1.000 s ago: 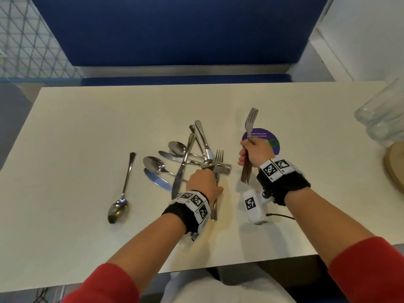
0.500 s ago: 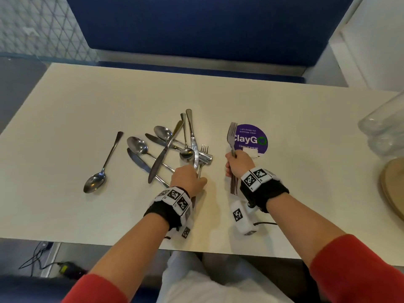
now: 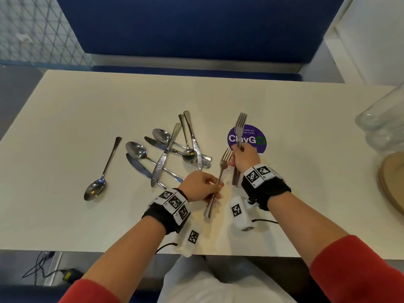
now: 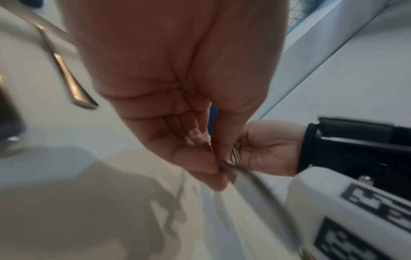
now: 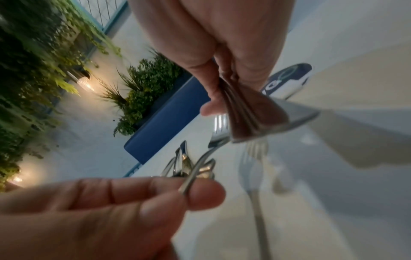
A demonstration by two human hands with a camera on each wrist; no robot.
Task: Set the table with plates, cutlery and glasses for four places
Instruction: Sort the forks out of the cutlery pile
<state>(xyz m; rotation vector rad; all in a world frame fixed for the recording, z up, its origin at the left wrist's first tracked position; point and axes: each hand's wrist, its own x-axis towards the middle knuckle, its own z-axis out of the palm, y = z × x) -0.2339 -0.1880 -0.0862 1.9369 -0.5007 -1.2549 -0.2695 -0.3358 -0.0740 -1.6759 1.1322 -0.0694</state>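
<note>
My left hand point(image 3: 202, 185) pinches a single fork point(image 3: 220, 171) by its handle, lifted just right of the cutlery pile point(image 3: 172, 149) of spoons and knives in the middle of the cream table point(image 3: 65, 119). The right wrist view shows the same fork point(image 5: 201, 164) pinched between thumb and forefinger. My right hand point(image 3: 243, 157) grips a bunch of forks point(image 3: 240, 127), tines pointing away, beside the left hand's fork. The stacked handles point(image 5: 249, 119) fan out below that fist. One spoon point(image 3: 102, 173) lies alone at the left.
A purple round sticker point(image 3: 251, 139) is on the table behind the right hand. Clear glasses point(image 3: 380, 125) and a tan plate point(image 3: 393, 182) sit at the right edge. A blue bench back point(image 3: 196, 25) runs along the far side.
My left hand has lifted a fork out of the pile and carried it right, toward the right hand. The right hand still grips its forks. The head view has shifted.
</note>
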